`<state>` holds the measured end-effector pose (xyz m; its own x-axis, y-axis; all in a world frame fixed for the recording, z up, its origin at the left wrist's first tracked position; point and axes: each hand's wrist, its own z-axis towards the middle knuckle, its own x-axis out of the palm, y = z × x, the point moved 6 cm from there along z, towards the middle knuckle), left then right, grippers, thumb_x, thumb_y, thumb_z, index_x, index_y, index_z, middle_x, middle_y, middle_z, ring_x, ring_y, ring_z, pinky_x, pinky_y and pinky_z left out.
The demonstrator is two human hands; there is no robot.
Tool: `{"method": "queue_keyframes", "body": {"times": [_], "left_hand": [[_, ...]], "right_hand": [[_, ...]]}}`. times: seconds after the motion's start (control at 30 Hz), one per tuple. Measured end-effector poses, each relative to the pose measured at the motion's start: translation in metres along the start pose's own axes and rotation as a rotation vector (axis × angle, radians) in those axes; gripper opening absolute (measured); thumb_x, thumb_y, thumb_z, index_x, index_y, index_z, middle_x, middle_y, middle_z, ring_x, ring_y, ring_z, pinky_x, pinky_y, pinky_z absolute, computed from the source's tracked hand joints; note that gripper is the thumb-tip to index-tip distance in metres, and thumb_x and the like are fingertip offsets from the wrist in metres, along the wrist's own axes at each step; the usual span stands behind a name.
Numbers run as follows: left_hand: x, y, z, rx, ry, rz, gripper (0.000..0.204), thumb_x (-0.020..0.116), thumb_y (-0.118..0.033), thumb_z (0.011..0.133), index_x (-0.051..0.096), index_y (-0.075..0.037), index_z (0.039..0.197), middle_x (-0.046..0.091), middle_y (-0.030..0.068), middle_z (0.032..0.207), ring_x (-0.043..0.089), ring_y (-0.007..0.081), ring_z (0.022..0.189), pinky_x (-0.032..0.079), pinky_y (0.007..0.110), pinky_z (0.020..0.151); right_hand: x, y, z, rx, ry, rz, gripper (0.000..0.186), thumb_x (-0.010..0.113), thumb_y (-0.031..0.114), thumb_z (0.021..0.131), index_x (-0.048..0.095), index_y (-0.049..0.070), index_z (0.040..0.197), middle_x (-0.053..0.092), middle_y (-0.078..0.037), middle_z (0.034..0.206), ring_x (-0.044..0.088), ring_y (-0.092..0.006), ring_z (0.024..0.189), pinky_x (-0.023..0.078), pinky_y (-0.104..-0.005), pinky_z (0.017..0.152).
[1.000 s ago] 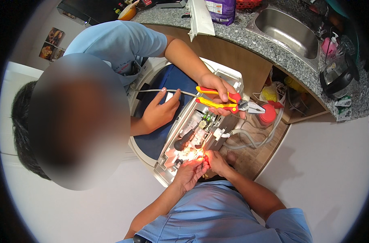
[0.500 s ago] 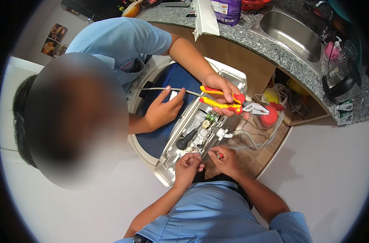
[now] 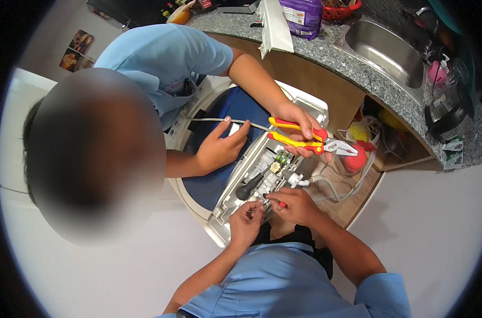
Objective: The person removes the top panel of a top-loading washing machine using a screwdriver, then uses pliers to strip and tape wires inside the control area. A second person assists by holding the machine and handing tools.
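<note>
My left hand [image 3: 244, 227] is closed in a pinch at the near end of a white appliance's open compartment [image 3: 226, 208]; what its fingertips grip is too small to make out. Close beside it, my right hand [image 3: 300, 209] curls around a slim tool with a red end [image 3: 282, 205], mostly hidden by the fingers. Both sets of fingertips nearly meet over small white parts. A black-handled screwdriver [image 3: 245, 191] lies across the compartment, beside white valve parts and a green-and-cream piece [image 3: 276, 166].
Opposite me, a co-worker in light blue holds red-and-yellow combination pliers [image 3: 299, 142] and a grey cable [image 3: 259, 126] above the appliance's blue lid [image 3: 204, 185]. At right run grey hoses [image 3: 330, 192], a red-lidded container [image 3: 354, 159] and a granite counter [image 3: 326, 53] with a sink [image 3: 386, 50].
My right hand has moved slightly up and left, its fingertips now closer to my left hand's. The whole view has shifted a little. The co-worker keeps hold of the pliers and cable.
</note>
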<state>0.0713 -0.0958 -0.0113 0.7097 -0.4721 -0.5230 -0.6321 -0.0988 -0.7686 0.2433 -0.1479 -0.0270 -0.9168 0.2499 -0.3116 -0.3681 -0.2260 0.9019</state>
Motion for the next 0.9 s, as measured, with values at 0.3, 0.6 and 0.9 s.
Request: {"method": "queue_keyframes", "body": {"times": [0.3,0.6,0.9], "left_hand": [[0.005,0.003,0.001,0.096,0.006,0.007,0.018,0.070,-0.013,0.098,0.073,0.002,0.108,0.074,0.0054,0.084,0.068,0.0085,0.071,0.053,0.024,0.064],[0.005,0.000,-0.001,0.127,0.004,0.062,0.018,0.071,-0.014,0.098,0.073,0.001,0.107,0.075,0.0072,0.082,0.068,0.0093,0.071,0.053,0.025,0.062],[0.003,-0.006,0.000,0.198,-0.018,0.071,0.014,0.070,-0.010,0.096,0.074,0.002,0.103,0.073,0.0068,0.081,0.067,0.0092,0.070,0.053,0.025,0.064]], "right_hand": [[0.005,-0.002,-0.005,-0.040,0.005,-0.019,0.024,0.072,0.010,0.085,0.075,0.004,0.109,0.070,-0.013,0.089,0.069,-0.0310,0.072,0.056,-0.0385,0.065],[0.008,-0.005,-0.005,-0.043,0.067,-0.055,0.024,0.070,0.010,0.084,0.075,0.005,0.107,0.067,-0.012,0.084,0.068,-0.0316,0.073,0.055,-0.0396,0.065],[0.010,-0.003,0.000,-0.048,0.127,-0.181,0.029,0.071,0.013,0.080,0.070,0.009,0.109,0.065,-0.011,0.089,0.068,-0.0336,0.082,0.056,-0.0438,0.071]]}}
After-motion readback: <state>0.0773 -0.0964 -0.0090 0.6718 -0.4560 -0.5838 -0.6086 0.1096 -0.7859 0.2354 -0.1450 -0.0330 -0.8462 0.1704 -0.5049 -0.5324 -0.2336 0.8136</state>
